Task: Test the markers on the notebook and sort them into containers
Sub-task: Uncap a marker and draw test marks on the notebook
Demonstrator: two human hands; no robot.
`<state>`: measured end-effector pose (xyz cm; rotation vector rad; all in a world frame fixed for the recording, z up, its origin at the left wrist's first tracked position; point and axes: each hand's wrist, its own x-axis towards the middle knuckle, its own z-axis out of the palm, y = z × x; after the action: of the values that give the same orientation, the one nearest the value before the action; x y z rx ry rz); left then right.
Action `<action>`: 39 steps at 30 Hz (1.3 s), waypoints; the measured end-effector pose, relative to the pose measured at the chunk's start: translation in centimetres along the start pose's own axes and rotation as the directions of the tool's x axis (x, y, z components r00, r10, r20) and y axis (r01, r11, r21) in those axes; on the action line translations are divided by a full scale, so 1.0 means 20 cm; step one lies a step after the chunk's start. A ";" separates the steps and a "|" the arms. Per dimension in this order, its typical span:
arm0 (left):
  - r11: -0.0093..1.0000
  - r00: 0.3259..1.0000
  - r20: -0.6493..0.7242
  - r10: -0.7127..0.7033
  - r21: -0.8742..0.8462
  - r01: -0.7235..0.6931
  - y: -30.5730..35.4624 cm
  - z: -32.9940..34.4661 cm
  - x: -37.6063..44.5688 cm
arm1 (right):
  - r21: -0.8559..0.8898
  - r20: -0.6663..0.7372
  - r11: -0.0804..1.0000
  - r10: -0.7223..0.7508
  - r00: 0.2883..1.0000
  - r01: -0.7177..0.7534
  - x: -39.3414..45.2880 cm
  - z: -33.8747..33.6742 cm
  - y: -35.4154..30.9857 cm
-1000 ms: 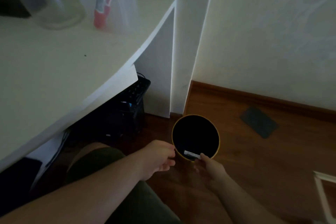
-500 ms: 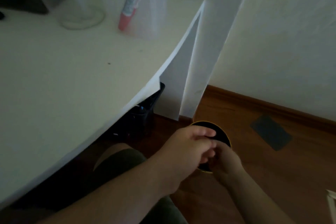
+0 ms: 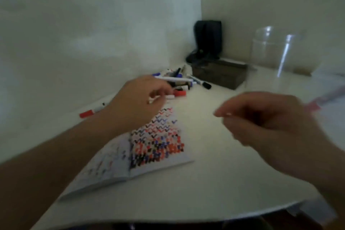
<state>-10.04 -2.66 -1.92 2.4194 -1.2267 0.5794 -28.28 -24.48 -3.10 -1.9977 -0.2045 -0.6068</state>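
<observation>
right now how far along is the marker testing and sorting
Done: the notebook page is crowded with red, blue and black test squiggles, so many markers look tested. In hand: the left hand reaches into the pile of markers, fingers curled; what it grips is blurred. The right hand looks empty. Left: that pile, plus a red-capped marker lying apart.

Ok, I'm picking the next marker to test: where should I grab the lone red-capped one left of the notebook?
Grip the red-capped marker on its white barrel, just right of the cap, coming from above with the left hand. It lies flat on the table, apart from the pile, with its long sides free for a thumb-and-finger pinch. That leaves the cap free to pull off.
</observation>
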 end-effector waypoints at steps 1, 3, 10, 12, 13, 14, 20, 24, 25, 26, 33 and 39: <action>0.989 0.991 0.021 -0.135 0.059 0.134 -0.17 0.01 -0.01 | -0.025 0.055 1.000 0.020 0.998 -0.019 0.10 0.07 0.01; 0.926 0.926 0.110 -0.360 0.158 0.342 -0.45 0.05 -0.06 | -0.172 0.143 0.985 0.055 0.988 -0.030 0.36 0.26 0.06; 0.871 0.892 0.136 -0.432 0.320 0.373 -0.67 0.19 -0.19 | -0.301 0.229 0.937 0.249 0.941 -0.175 0.71 0.75 0.30; 0.871 0.934 0.014 -0.357 0.368 0.327 -0.65 0.20 -0.22 | -0.305 0.190 0.936 0.242 0.951 -0.177 0.68 0.79 0.31; 0.893 0.950 -0.069 -0.303 0.326 0.309 -0.63 0.18 -0.23 | -0.280 0.170 0.943 0.231 0.958 -0.178 0.68 0.80 0.30; 0.925 0.954 -0.147 -0.261 0.244 0.290 -0.59 0.16 -0.22 | -0.222 0.159 0.956 0.227 0.961 -0.189 0.67 0.79 0.28; 0.971 0.997 0.001 -0.074 -0.228 0.073 -0.33 0.06 -0.20 | 0.245 0.408 0.927 0.166 0.898 -0.283 0.60 0.78 0.21; 0.935 0.977 0.133 -0.167 -0.293 0.199 -0.30 0.10 -0.23 | 0.416 0.281 0.842 0.240 0.929 -0.344 0.62 0.78 0.19; 0.943 0.976 0.137 -0.168 -0.267 0.200 -0.30 0.11 -0.23 | 0.421 0.263 0.843 0.238 0.935 -0.333 0.62 0.78 0.19; 0.958 0.980 0.134 -0.145 -0.231 0.173 -0.30 0.11 -0.23 | 0.444 0.255 0.834 0.234 0.938 -0.328 0.62 0.79 0.20; 0.932 0.977 0.152 -0.148 -0.308 0.189 -0.32 0.12 -0.24 | 0.558 0.301 0.725 0.276 0.913 -0.404 0.60 0.76 0.21; 0.892 0.898 0.398 -0.187 -0.313 0.325 -0.31 0.09 -0.26 | 0.677 0.279 0.627 0.263 0.923 -0.384 0.72 0.38 0.12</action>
<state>-7.45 3.42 -6.92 2.3540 -0.9961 -0.1774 -12.46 -20.66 -0.67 -1.2412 -0.1366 -0.0834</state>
